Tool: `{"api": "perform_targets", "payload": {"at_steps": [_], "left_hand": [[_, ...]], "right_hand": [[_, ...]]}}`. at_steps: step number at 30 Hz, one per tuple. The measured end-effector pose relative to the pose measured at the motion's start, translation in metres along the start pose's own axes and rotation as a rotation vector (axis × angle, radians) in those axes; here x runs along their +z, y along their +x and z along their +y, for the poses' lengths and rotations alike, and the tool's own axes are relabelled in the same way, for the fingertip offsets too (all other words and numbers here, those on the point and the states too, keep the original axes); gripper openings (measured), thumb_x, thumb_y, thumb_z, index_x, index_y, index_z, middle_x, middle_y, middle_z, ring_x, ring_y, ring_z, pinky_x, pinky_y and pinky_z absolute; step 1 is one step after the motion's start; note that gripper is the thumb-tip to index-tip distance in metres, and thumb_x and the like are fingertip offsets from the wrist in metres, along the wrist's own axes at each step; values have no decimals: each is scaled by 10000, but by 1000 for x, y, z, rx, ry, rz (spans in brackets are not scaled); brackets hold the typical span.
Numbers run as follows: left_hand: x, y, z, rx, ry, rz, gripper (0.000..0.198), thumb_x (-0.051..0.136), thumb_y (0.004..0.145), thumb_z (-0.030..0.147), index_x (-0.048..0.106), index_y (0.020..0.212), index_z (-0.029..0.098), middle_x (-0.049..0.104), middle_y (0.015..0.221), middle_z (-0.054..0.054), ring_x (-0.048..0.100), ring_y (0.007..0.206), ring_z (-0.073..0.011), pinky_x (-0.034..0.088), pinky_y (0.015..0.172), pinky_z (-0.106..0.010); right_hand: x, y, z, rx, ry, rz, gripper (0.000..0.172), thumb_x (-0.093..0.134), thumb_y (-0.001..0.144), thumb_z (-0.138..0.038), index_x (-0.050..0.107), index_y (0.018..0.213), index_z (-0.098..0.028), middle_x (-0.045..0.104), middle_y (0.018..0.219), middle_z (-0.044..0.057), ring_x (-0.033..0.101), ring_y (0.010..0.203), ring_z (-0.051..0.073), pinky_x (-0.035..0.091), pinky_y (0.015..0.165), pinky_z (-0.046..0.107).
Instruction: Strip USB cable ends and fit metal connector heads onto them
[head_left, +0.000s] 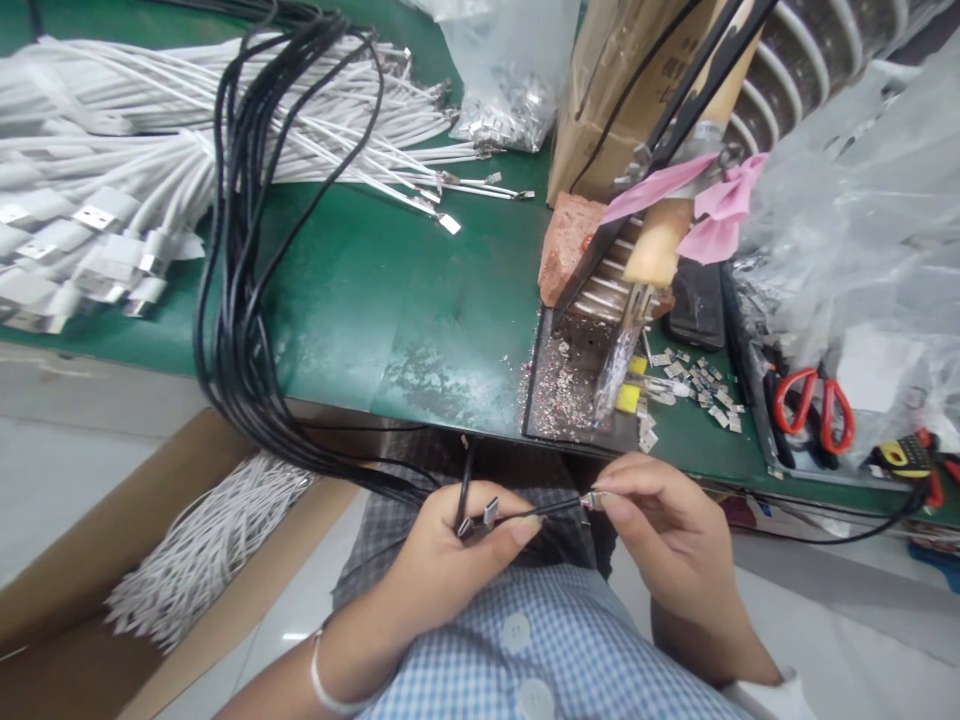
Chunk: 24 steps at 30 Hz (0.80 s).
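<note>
Black cables [247, 250] drape over the front edge of the green table and run down to my left hand [457, 550]. That hand is closed around their ends, thumb pressed on one cable, with small metal connectors sticking out above the fingers. One black cable end stretches to the right, showing thin coloured wires and a small metal connector [591, 500]. My right hand [667, 520] pinches this connector between thumb and fingertips. Both hands are in front of the table edge, above the lap.
White USB cables [112, 200] lie at the table's left. A soldering iron [652, 240] with pink ribbon hangs by a brick [570, 245]. Loose connectors [705, 385] and red-handled scissors [814, 410] are at the right. A cardboard box [112, 500] with white cables stands lower left.
</note>
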<state>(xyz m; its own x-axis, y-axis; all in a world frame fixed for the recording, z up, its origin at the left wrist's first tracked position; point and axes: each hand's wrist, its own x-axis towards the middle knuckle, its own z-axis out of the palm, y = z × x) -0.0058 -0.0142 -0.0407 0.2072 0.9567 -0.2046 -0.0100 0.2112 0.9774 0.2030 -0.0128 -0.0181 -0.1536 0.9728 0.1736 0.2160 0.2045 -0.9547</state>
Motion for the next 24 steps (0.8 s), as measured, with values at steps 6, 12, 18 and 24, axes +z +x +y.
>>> {"api": "perform_targets", "payload": {"at_steps": [6, 12, 18, 24], "left_hand": [[-1, -2, 0, -60, -187, 22, 83, 796, 712, 134, 802, 771, 192, 784, 696, -19, 692, 618, -133, 564, 588, -178], [-2, -8, -12, -81, -379, 35, 102, 795, 825, 220, 824, 921, 237, 788, 733, -23, 626, 534, -74, 525, 543, -148], [1, -12, -26, -74, -515, 15, 186, 743, 896, 359, 813, 1039, 264, 815, 896, -83, 621, 497, -51, 428, 441, -105], [2, -12, -21, -137, -486, 38, 269, 783, 849, 407, 807, 1004, 189, 808, 855, -85, 671, 551, -95, 512, 489, -155]], "right_hand": [[-2, 0, 2, 3, 5, -11, 173, 634, 920, -117, 699, 987, -262, 680, 814, -4, 630, 736, 126, 492, 638, 224], [-6, -2, 5, 36, 73, 33, 150, 632, 933, -139, 713, 982, -256, 698, 825, -2, 645, 729, 114, 510, 642, 201], [-11, -5, 10, 63, 133, 35, 136, 635, 941, -154, 721, 970, -256, 695, 795, -6, 655, 717, 108, 529, 640, 188], [-8, -6, 8, 46, 151, 46, 158, 632, 936, -140, 722, 989, -259, 711, 797, 20, 667, 716, 141, 552, 633, 235]]}}
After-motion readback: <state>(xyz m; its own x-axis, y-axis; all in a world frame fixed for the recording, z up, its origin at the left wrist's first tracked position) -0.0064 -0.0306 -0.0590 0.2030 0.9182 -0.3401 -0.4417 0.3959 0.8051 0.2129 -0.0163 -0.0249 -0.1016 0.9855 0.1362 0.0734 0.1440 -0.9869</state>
